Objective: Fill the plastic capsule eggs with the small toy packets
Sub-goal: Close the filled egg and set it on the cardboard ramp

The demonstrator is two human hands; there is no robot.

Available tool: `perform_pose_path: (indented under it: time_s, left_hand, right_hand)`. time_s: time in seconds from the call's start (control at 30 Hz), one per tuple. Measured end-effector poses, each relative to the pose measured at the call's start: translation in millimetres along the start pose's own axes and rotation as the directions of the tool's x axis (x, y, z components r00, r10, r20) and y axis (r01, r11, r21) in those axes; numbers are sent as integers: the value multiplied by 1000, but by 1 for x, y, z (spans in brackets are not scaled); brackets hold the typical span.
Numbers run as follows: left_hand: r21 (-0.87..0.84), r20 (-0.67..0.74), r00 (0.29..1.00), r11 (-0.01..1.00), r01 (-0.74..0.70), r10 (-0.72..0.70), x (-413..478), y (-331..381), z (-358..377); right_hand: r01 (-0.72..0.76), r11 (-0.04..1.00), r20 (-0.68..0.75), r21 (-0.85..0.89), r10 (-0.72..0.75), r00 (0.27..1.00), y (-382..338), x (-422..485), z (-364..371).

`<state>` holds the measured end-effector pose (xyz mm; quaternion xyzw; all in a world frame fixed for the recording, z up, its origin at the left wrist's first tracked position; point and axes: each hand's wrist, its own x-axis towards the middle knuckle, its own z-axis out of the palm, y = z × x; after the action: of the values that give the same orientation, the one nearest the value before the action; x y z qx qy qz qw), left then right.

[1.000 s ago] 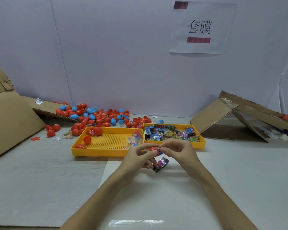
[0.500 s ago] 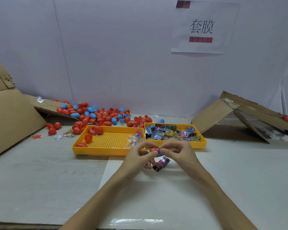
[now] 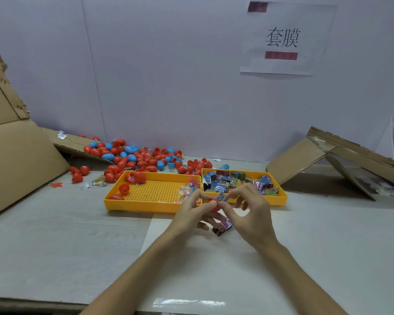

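One tray (image 3: 141,206) holds red eggs (image 3: 124,188); other tray (image 3: 275,201), packets (image 3: 225,183).

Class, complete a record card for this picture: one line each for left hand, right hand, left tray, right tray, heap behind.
Left hand: grips a red plastic capsule egg
Right hand: pinches a small blue-and-white toy packet at the egg
Left tray: yellow perforated plastic tray holding a few red egg pieces and clear packets
Right tray: yellow plastic tray full of colourful toy packets
Heap behind: loose red and blue capsule eggs by the wall
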<state>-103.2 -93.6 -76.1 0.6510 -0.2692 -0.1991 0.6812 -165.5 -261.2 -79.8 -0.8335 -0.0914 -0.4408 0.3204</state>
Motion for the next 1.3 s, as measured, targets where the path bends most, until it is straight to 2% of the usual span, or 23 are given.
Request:
perform_pose_path:
  time_s: [0.07, 0.2, 0.4, 0.5, 0.57, 0.67, 0.73, 0.9, 1.3]
  left_hand:
    - [-73, -1, 1000, 997, 13, -14, -1, 2, -1]
    - [-161, 33, 999, 986, 41, -36, -2, 4, 1]
    - [-207, 34, 999, 978, 32, -25, -5, 2, 3]
    - [-208, 25, 1000, 978, 17, -12, -5, 1, 3]
    - [-193, 10, 1000, 981, 2, 0, -4, 1, 3]
    - [-136, -59, 998, 990, -28, 21, -1, -1, 2]
    - [-62, -80, 996, 997, -49, 44, 0, -2, 2]
    - [37, -77, 992, 994, -99, 101, 0, -1, 3]
    - [121, -120, 979, 981, -150, 164, 1, 0, 2]
  right_hand:
    - [95, 995, 12, -29, -95, 995, -5, -4, 4]
    - [166, 978, -19, -127, -170, 985, -14, -8, 12]
    - [199, 960, -45, -199, -212, 976, -16, -11, 14]
    - [214, 960, -38, -179, -224, 974, -17, -10, 14]
    - [187, 976, -40, -110, -192, 980, -17, -9, 14]
    - [29, 997, -61, 71, -25, 998, -16, -7, 12]
    - [-37, 993, -67, 110, 45, 997, -12, -5, 10]
    - [48, 999, -38, 5, -48, 998, -6, -3, 7]
    - [21, 1000, -41, -2, -21, 999, -6, -1, 5]
